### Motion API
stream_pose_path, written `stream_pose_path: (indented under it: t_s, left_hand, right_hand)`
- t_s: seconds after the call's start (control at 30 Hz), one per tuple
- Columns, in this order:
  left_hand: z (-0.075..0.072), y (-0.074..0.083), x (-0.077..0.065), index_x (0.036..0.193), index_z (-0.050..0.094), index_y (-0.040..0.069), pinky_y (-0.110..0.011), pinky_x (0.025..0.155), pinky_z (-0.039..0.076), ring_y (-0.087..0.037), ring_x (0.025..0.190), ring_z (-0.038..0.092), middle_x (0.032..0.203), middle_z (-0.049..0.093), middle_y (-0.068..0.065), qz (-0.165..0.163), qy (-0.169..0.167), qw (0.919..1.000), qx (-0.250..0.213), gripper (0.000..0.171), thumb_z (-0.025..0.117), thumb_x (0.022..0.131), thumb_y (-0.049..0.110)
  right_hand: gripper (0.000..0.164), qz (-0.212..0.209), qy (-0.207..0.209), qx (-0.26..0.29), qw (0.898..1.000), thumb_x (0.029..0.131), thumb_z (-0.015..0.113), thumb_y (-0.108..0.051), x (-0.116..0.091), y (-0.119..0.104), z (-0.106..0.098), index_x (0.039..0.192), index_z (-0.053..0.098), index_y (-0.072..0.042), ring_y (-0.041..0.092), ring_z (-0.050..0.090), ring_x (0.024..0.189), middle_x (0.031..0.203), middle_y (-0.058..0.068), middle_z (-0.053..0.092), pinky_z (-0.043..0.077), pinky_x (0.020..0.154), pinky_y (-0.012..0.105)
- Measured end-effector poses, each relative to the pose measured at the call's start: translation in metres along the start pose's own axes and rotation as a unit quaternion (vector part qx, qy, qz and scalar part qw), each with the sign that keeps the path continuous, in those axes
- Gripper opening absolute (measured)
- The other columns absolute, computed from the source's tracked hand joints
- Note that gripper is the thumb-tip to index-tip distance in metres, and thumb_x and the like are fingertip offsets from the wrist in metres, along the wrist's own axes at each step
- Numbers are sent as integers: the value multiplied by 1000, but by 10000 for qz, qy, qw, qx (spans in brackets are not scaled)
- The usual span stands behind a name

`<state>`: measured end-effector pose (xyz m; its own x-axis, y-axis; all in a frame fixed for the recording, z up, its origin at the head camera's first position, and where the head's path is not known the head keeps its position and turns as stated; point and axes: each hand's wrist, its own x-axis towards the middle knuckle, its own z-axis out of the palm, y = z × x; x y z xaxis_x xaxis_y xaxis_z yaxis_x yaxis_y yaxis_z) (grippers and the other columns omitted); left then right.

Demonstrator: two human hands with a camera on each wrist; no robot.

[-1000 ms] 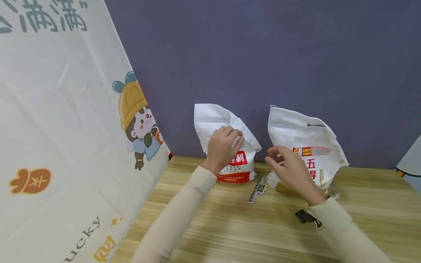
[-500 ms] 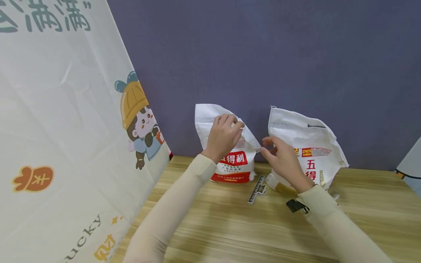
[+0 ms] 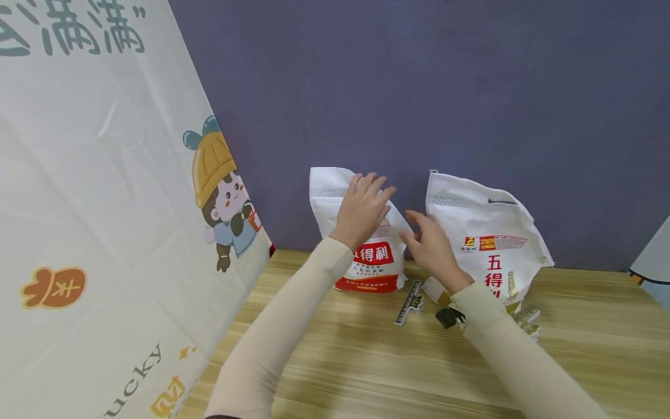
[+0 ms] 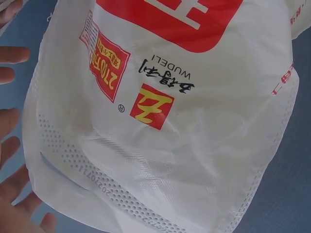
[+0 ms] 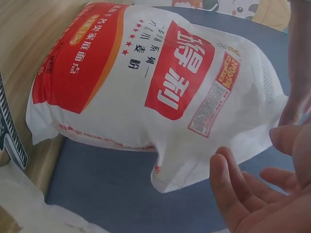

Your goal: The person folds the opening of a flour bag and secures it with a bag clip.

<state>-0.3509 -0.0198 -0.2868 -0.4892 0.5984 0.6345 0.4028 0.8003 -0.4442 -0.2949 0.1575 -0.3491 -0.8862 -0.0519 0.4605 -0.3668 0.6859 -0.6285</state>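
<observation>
Two white flour bags with red print stand upright with their tops loose and unfolded. At the upper right edge of the left flour bag, my left hand hovers with fingers spread, holding nothing. My right hand is between the two bags, fingers loosely extended towards that bag's right corner. In the right wrist view, its fingertips come close to the bag's top part, and I cannot tell whether they touch. The right flour bag is partly hidden behind my right hand and forearm.
A clip with a black-and-white striped edge lies on the wooden table between the bags. A second clip lies in front of the right bag. Behind stands a blue-grey wall; a white printed sheet hangs at left.
My left hand has moved up and slightly right along the left bag, and its fingers have spread. My right hand has moved left and up, away from the right bag towards the left one.
</observation>
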Motion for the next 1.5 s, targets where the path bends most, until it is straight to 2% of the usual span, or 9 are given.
stream_pose_path:
  t_s: [0.17,0.27,0.47,0.63,0.73,0.87,1.03,1.23,1.5]
  left_hand:
    - [2,-2,3,143,58,30,-47,125,28,-23,147,44,154,53,0,-45,-535,9984,192,44,59,102,44]
    - [3,-4,5,145,56,29,-49,126,25,-24,149,42,155,52,0,-71,-750,9971,137,46,58,102,46]
    - [3,-8,8,145,56,30,-51,125,25,-22,147,43,152,56,1,-183,-946,9953,24,46,58,102,47]
    - [5,-10,10,144,58,32,-53,122,27,-22,144,44,148,58,2,-255,-1069,9939,-100,45,58,102,47]
    - [6,-10,9,142,59,33,-53,120,29,-21,142,47,145,60,2,-295,-1079,9937,-119,43,59,101,47]
    - [9,-10,8,140,61,33,-52,118,32,-21,138,50,141,62,2,-331,-985,9945,-129,41,61,101,46]
    - [12,-11,9,135,64,32,-53,117,33,-21,134,51,137,64,1,-361,-889,9953,-131,38,62,100,45]
    - [8,-9,12,131,65,32,-52,117,33,-19,131,52,134,65,3,-460,-925,9945,-181,34,62,100,44]
    - [9,-13,11,128,67,29,-52,117,32,-19,128,53,129,67,3,-567,-808,9949,-202,30,60,102,41]
  right_hand:
    - [59,43,-20,-159,9999,102,59,-21,12,0,9,154,40,-1,39,69,95,150,26,52,53,94,55]
    - [58,152,-35,-120,9998,104,56,-22,16,2,13,155,38,-1,39,72,95,150,26,51,52,97,55]
    - [56,496,-232,282,9981,107,50,-24,21,10,21,157,35,-3,37,74,93,150,27,49,57,87,51]
    - [53,756,-313,466,9956,108,48,-26,25,18,27,156,37,-5,36,74,89,134,28,62,58,77,42]
    - [51,882,-362,564,9939,108,47,-27,27,21,30,153,41,-5,36,74,86,119,27,68,55,69,34]
    - [45,1067,-435,779,9903,109,45,-27,28,25,34,147,45,-3,35,73,83,107,26,69,52,61,28]
    - [38,1289,-451,1065,9849,110,42,-26,30,28,38,136,51,-1,33,71,78,100,26,68,53,57,27]
    - [32,1334,-278,1092,9846,109,44,-26,31,33,40,126,55,-2,20,65,61,85,21,68,52,53,27]
    - [31,1467,-225,1250,9810,109,41,-21,32,36,43,124,55,3,14,62,61,94,25,64,53,53,24]
